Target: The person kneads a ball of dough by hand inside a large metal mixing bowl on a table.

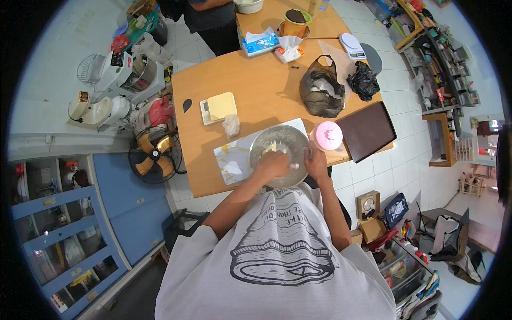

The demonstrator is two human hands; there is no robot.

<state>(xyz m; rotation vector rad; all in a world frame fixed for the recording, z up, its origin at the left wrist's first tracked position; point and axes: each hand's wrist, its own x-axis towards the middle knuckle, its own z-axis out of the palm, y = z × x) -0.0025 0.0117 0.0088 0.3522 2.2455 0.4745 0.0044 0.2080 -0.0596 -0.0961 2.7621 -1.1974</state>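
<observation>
A wide metal mixing bowl [262, 138] stands at the table's near edge, partly over a marble-patterned board [236, 162]. Inside it my left hand [276, 163] reaches down with curled fingers, against a pale, dough-like mixture [273, 147]. The undersides of those fingers are hidden, so their hold on the mixture is unclear. My right hand [316, 163] grips the bowl's right rim. Just beyond that hand is a round container with a pink top [329, 135]. A small clear plastic bag [231, 126] lies behind the board, touching a kitchen scale [221, 107].
A dark baking tray [368, 131] overhangs the wooden table's [248, 80] right edge. Behind the bowl sit a black plastic bag [322, 94], tissue packs [261, 43] and a second scale [352, 45]. A floor fan [155, 154] stands left. Across the table stands another person [212, 24].
</observation>
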